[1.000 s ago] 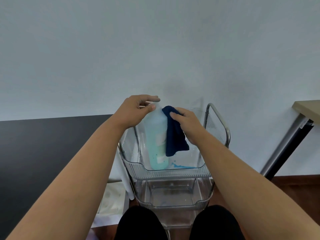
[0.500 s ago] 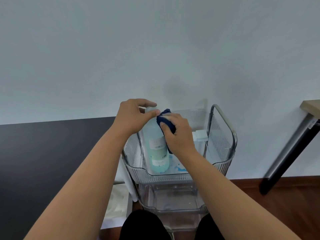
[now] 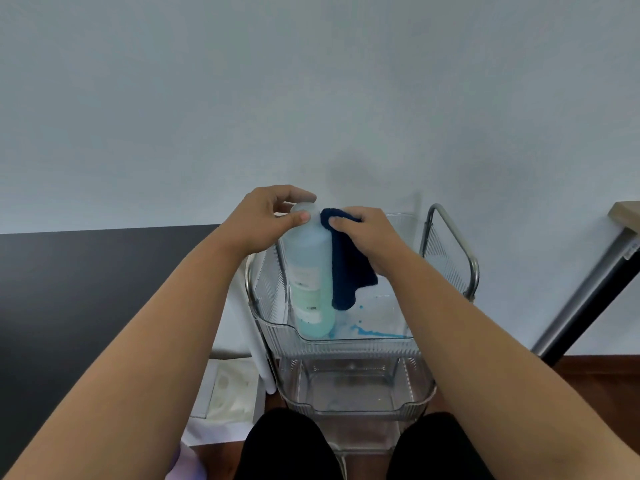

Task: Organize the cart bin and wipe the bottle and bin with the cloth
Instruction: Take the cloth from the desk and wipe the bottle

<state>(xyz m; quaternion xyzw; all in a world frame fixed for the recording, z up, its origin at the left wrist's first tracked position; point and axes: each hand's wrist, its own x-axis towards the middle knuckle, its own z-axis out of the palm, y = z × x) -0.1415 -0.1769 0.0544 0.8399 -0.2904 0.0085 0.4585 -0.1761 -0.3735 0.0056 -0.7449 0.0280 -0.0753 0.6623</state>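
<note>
A tall translucent bottle [image 3: 311, 282] with pale blue-green liquid stands upright in the clear top bin [image 3: 346, 341] of a small metal cart. My left hand [image 3: 266, 220] grips the bottle's cap from above, thumb and fingers curled round it. My right hand [image 3: 370, 237] holds a dark blue cloth [image 3: 349, 271] against the bottle's upper right side; the cloth hangs down beside the bottle. Blue liquid [image 3: 374, 330] is smeared on the bin floor to the right of the bottle.
The cart's metal handle [image 3: 453, 237] rises at the right of the bin. A clear lower bin [image 3: 353, 403] sits beneath. A table leg [image 3: 588, 289] slants at the right. A white box [image 3: 228, 393] lies on the floor at the left. My knees are at the bottom.
My right hand has moved up the bottle's side with the cloth, which now hangs down open. The left hand stays on the cap.
</note>
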